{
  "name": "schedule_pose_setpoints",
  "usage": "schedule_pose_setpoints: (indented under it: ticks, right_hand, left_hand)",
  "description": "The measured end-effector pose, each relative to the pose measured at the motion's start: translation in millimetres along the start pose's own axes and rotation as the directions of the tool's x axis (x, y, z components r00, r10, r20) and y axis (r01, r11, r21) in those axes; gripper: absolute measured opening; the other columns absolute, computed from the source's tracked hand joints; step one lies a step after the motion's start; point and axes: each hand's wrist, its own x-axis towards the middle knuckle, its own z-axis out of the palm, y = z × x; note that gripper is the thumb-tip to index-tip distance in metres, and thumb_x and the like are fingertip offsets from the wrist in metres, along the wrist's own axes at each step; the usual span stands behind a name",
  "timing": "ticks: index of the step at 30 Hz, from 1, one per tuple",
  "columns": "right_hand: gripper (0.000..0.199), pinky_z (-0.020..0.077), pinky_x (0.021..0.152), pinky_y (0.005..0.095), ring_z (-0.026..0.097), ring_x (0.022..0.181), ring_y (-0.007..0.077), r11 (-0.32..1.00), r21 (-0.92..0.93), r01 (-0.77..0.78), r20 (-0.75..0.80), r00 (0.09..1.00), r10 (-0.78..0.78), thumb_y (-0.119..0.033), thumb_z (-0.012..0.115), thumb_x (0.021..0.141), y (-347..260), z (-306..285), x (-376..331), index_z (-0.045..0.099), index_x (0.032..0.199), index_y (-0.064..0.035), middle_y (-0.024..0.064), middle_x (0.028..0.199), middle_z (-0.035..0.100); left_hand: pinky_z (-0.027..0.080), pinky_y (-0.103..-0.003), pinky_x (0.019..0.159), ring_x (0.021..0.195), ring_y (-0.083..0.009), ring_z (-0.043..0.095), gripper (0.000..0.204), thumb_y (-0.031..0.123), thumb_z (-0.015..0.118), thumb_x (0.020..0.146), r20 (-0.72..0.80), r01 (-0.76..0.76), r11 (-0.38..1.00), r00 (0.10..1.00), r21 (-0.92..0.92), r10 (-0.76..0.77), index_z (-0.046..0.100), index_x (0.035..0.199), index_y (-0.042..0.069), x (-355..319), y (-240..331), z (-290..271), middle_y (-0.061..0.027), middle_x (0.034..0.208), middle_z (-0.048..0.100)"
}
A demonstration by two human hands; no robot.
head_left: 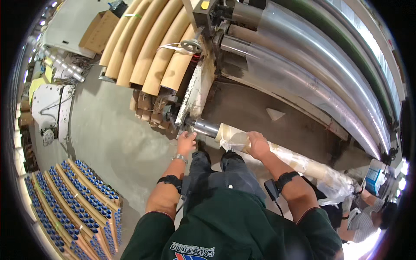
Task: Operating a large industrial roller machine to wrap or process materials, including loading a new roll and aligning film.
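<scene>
A cardboard tube (299,162) with scraps of clear film wrapped on it lies across in front of me, slanting down to the right. A shiny metal shaft (206,128) sticks out of its left end and meets the machine's side frame. My right hand (258,145) is closed over the top of the tube near that end. Beside the shaft's left end, by the frame's bracket, my left hand (186,141) has its fingers curled; what they hold, if anything, is hidden. Loose crumpled film (336,190) hangs round the tube's far right end.
A co-worker (362,219) is at the tube's right end. Ahead, the machine carries long film-covered rollers (299,82). Several brown cardboard tubes (149,47) lie stacked beside a handwheel (190,46). Lower left stands a pile of tubes with blue ends (73,208). A white scrap (275,114) lies on the floor.
</scene>
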Motion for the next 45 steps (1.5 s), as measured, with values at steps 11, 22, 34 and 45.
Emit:
schedule_pose_setpoints:
  ticks: [11, 22, 34, 45]
  right_hand:
    - [0.088, 0.0282, 0.11, 0.0429, 0.033, 0.135, 0.0323, 0.997, -0.066, -0.045, 0.136, 0.989, 0.053, -0.037, 0.074, 0.074, -57.3, 28.0, 63.6, 0.03, 0.144, -0.0095, 0.0161, 0.141, 0.039]
    - [0.102, 0.0302, 0.109, 0.0452, 0.042, 0.129, 0.033, 0.991, -0.026, -0.134, 0.312, 0.94, 0.135, -0.048, 0.078, 0.064, -38.5, 49.3, 102.5, 0.029, 0.145, -0.0109, 0.0161, 0.139, 0.044]
    - [0.096, 0.0249, 0.11, 0.0455, 0.035, 0.131, 0.0307, 0.987, -0.094, -0.127, 0.06, 0.989, 0.133, -0.042, 0.08, 0.066, -67.0, 54.1, 76.8, 0.031, 0.141, -0.0072, 0.0121, 0.138, 0.04]
    - [0.097, 0.0241, 0.11, 0.045, 0.034, 0.131, 0.0291, 0.971, -0.153, -0.184, 0.125, 0.971, 0.204, -0.044, 0.079, 0.068, -63.2, 49.2, 78.9, 0.029, 0.143, -0.0084, 0.0114, 0.14, 0.038]
  left_hand:
    - [0.056, -0.038, 0.063, 0.062, -0.022, 0.058, 0.046, 0.033, 0.075, 0.08, 0.073, 0.25, 0.888, 0.968, -0.385, -0.24, 0.048, 0.105, 0.005, 64.6, -29.2, 48.6, -0.009, 0.09, 0.058]
    - [0.055, -0.046, 0.072, 0.077, -0.0283, 0.063, 0.035, 0.029, 0.069, 0.084, 0.08, 0.264, 0.88, 0.964, -0.394, -0.253, 0.052, 0.101, 0.005, 53.3, -2.7, 57.0, -0.0101, 0.088, 0.06]
    - [0.049, -0.054, 0.081, 0.087, -0.0305, 0.059, 0.047, 0.033, 0.068, 0.082, -0.033, 0.23, 0.919, 0.967, -0.319, -0.254, 0.051, 0.113, 0.004, 54.2, -9.5, 43.6, -0.0123, 0.105, 0.057]
    - [0.048, -0.04, 0.085, 0.101, -0.0301, 0.057, 0.048, 0.003, 0.07, 0.074, 0.479, -0.711, -0.02, 0.452, 0.702, 0.752, 0.056, 0.12, 0.004, -15.3, 107.1, -72.3, -0.0122, 0.113, 0.058]
